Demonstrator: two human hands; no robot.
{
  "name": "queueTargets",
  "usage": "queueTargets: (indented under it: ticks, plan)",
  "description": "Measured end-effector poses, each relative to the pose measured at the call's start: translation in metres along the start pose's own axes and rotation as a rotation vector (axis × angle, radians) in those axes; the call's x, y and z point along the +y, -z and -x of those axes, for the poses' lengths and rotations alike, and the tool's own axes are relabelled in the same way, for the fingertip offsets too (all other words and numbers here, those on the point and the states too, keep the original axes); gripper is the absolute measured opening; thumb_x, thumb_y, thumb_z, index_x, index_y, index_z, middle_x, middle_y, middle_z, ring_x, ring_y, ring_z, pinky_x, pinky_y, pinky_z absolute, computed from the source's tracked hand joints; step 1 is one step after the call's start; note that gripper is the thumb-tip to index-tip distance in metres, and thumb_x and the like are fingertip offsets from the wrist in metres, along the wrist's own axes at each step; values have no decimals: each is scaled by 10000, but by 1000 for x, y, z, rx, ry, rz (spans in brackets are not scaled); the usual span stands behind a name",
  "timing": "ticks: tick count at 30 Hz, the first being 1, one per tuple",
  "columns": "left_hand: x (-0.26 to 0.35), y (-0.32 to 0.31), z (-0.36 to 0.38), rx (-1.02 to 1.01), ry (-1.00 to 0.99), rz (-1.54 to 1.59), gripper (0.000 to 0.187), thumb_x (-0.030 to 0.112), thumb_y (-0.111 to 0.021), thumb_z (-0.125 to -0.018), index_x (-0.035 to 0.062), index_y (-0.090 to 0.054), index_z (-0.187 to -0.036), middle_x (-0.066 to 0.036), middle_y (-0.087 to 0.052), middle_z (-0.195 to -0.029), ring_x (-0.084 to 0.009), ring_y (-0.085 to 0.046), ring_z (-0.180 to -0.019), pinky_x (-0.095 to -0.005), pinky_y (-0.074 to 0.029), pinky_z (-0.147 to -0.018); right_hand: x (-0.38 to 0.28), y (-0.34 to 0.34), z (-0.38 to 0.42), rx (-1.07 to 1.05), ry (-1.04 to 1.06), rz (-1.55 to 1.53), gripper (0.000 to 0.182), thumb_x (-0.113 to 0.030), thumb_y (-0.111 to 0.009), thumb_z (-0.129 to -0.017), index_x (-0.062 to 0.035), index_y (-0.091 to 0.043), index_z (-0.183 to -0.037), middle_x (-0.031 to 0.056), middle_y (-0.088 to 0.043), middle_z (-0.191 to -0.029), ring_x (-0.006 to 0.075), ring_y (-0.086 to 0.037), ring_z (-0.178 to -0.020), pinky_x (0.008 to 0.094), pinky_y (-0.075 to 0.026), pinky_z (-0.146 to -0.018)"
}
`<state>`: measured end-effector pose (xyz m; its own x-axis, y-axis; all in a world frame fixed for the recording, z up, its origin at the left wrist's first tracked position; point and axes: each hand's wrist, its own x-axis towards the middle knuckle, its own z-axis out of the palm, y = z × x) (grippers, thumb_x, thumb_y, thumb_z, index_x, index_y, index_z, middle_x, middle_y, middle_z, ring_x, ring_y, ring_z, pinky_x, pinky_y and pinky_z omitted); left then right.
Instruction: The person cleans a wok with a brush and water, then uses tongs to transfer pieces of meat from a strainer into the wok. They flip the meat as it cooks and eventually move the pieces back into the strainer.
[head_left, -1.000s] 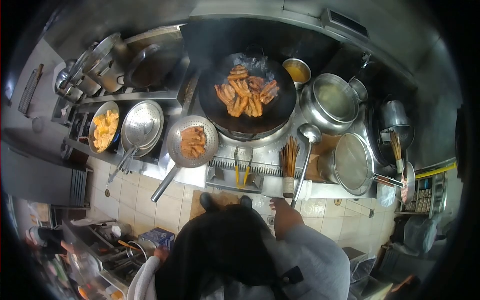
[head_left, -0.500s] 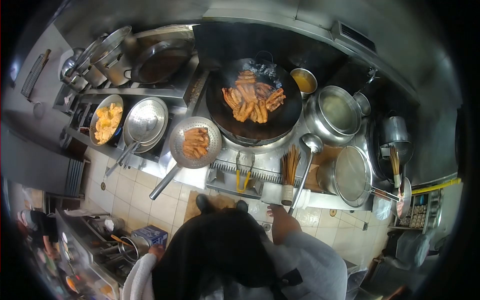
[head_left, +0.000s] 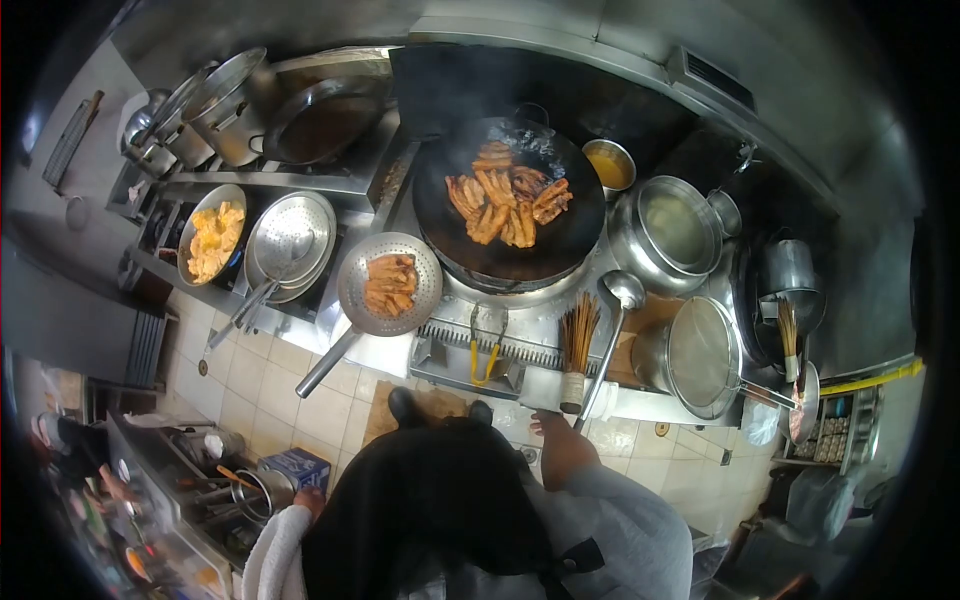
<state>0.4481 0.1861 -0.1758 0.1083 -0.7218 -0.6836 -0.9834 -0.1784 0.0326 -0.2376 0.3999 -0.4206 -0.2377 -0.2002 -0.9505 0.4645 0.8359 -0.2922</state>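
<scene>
Browned meat [head_left: 495, 190], steel ladle [head_left: 624, 293]
Meat heaped in the wok [head_left: 520, 262]; ladle slanting, handle [head_left: 598, 378] over the bench's [head_left: 650, 402] front edge.

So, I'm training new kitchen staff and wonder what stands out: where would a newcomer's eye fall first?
Probably on the heap of browned pieces in the big dark wok, near the top centre of the view. Next might come the perforated strainer to its lower left, holding a smaller browned pile, then the bright yellow-orange food in a pan farther left.
</scene>
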Motion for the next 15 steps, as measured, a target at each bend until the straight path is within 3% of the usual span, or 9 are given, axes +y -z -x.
queueTargets:
  ticks: [5, 7, 15]
  plan:
    - [1, -1, 2, 5, 16, 17, 356, 319, -636, -969, 128, -759, -1243, -211, -737, -1280, -382, -682, -1253, -449, -516, -1097, 4, 1, 4, -4, 101, -27, 344, -371, -503, -1086, -178, -598, -1354, -17, -731, -1285, 219, -760, -868, 443, -585, -702]
    - [3, 1, 3, 0, 23, 21, 356, 315, -638, -966, 127, -760, -1243, -211, -737, -1281, -381, -682, -1254, -448, -516, -1097, -1, -2, -2, 37, -19, 4, 333, -357, -506, -1084, -179, -598, -1350, -13, -741, -1247, 221, -761, -870, 443, -585, -696]
    - [10, 9, 7, -12, 48, 21, 358, 298, -644, -953, 124, -763, -1243, -210, -739, -1282, -378, -684, -1255, -443, -518, -1098, -3, -2, 11, 18, 16, -72, 301, -327, -519, -1081, -171, -628, -1315, -9, -727, -1290, 229, -763, -900, 439, -583, -711]
